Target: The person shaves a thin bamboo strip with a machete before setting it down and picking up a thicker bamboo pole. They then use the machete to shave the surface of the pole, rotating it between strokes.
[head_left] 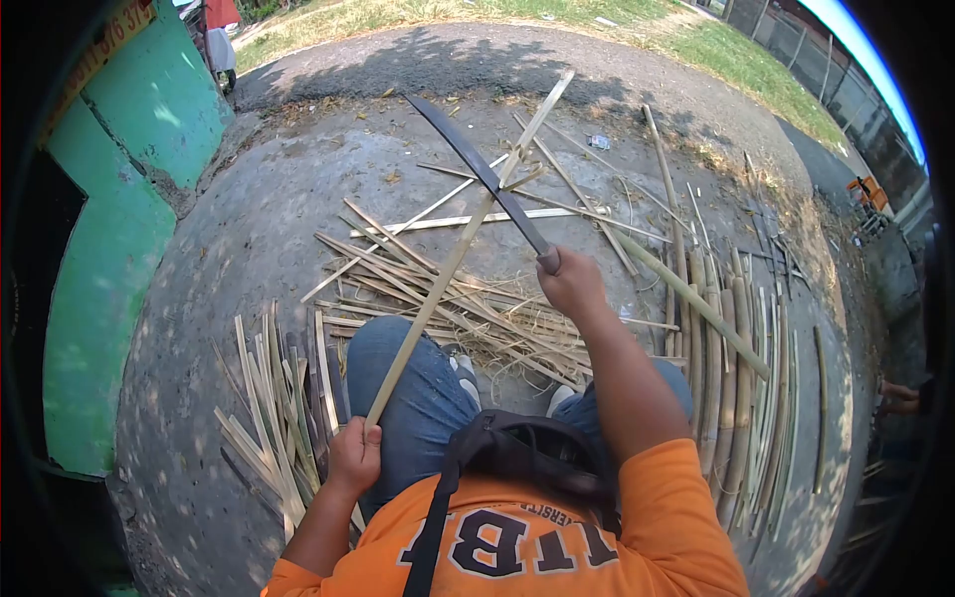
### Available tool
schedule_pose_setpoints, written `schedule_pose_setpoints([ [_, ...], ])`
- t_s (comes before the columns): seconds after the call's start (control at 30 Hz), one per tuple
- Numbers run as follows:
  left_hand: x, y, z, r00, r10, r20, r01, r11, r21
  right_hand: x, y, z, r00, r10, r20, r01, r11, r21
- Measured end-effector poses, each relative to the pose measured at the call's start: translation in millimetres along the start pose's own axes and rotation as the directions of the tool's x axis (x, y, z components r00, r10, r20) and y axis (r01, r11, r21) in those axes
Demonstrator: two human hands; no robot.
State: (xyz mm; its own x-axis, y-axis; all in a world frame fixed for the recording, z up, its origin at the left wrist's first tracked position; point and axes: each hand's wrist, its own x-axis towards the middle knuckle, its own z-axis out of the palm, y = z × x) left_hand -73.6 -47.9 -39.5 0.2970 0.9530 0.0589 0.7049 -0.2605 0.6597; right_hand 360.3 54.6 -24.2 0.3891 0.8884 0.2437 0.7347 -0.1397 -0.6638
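My left hand is closed around the near end of a long bamboo strip, which slants up and away over my left knee. In my right hand is the handle of a machete, its long dark blade pointing to the upper left. The blade crosses the bamboo strip near its far part. Pale curled shavings stick out from the strip just beside the blade. Whether the edge is cutting into the strip cannot be made out.
Split bamboo pieces and shavings lie before my feet. More strips are at my left, and bamboo poles at my right. A green wall stands at the left. Part of another person's hand shows at the far right.
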Motion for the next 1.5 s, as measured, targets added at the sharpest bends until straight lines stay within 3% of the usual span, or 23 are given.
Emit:
schedule_pose_setpoints([
  [0.23,-6.9,-5.8,6.7,0.999,-0.001,-0.046,0.001,1.0,0.007,-5.5,-27.2,-0.8,0.998,-0.017,0.067,0.01,0.996,0.091],
  [0.27,-6.1,-5.0,6.3,0.999,-0.002,-0.054,0.002,1.0,0.004,-2.4,-24.8,-1.2,0.973,0.025,0.23,-0.068,0.981,0.18],
  [0.33,-4.0,-3.3,4.8,0.999,-0.012,-0.041,0.012,1.0,0.008,2.7,-15.6,0.4,0.838,0.06,0.543,-0.263,0.915,0.305],
  [0.43,-2.0,-2.2,2.6,1.0,-0.018,-0.022,0.019,1.0,0.025,-5.4,-15.6,8.1,0.762,-0.138,0.633,0.014,0.98,0.197],
  [0.47,-1.6,-1.9,2.8,1.0,-0.016,-0.017,0.017,0.999,0.031,-16.7,-24.0,5.5,0.833,-0.245,0.496,0.177,0.968,0.181],
  [0.57,-2.3,-3.3,3.1,1.0,-0.004,-0.025,0.005,0.999,0.036,-17.4,-39.0,-3.4,0.824,-0.255,0.506,0.354,0.929,-0.108],
  [0.67,-4.5,-4.0,4.1,0.999,0.018,-0.051,-0.017,0.999,0.034,0.7,-32.5,-14.2,0.839,-0.333,0.43,0.434,0.886,-0.161],
  [0.77,-5.3,-4.1,4.2,0.996,0.041,-0.077,-0.039,0.999,0.029,35.7,-12.3,-34.8,0.936,-0.267,0.231,0.327,0.903,-0.279],
  [0.83,-2.7,-0.4,1.9,1.0,0.008,-0.025,-0.007,0.999,0.037,53.9,6.7,-46.4,0.991,-0.109,0.081,0.123,0.974,-0.189],
  [0.93,-1.3,-1.6,-1.8,1.0,0.005,0.012,-0.006,0.997,0.081,38.9,17.5,-38.1,0.981,-0.107,0.162,0.144,0.96,-0.241],
  [1.0,3.2,-1.8,-1.0,1.0,0.009,0.016,-0.01,0.995,0.095,28.8,13.4,-25.3,0.963,-0.117,0.244,0.166,0.968,-0.188],
  [1.1,1.1,1.5,-4.5,0.999,-0.002,0.037,-0.001,0.996,0.093,15.0,-13.1,-9.9,0.887,-0.27,0.376,0.361,0.911,-0.197],
  [1.17,1.8,3.5,-3.3,0.999,0.01,0.032,-0.013,0.996,0.084,3.4,-33.7,-1.1,0.762,-0.449,0.467,0.593,0.772,-0.227],
  [1.2,0.6,2.8,-1.6,1.0,0.016,0.02,-0.017,0.997,0.072,-1.6,-41.4,-0.8,0.68,-0.549,0.486,0.7,0.683,-0.207],
  [1.3,-2.7,-2.9,0.2,0.999,0.031,-0.009,-0.031,0.998,0.053,3.7,-37.1,2.1,0.647,-0.62,0.445,0.744,0.64,-0.191],
  [1.37,-3.8,-6.7,0.3,0.999,0.046,-0.024,-0.045,0.998,0.051,23.4,-12.4,-9.7,0.791,-0.529,0.306,0.607,0.738,-0.294],
  [1.4,-4.6,-6.0,0.5,0.999,0.036,-0.024,-0.034,0.997,0.07,34.4,2.3,-15.9,0.9,-0.396,0.185,0.435,0.853,-0.289],
  [1.43,-3.4,-3.9,1.3,0.999,0.029,-0.026,-0.027,0.996,0.086,44.6,17.8,-20.7,0.971,-0.232,0.064,0.239,0.958,-0.158],
  [1.5,-1.0,-1.0,1.1,1.0,0.017,-0.019,-0.015,0.995,0.103,42.0,24.5,-25.1,0.991,-0.092,0.096,0.106,0.982,-0.154],
])
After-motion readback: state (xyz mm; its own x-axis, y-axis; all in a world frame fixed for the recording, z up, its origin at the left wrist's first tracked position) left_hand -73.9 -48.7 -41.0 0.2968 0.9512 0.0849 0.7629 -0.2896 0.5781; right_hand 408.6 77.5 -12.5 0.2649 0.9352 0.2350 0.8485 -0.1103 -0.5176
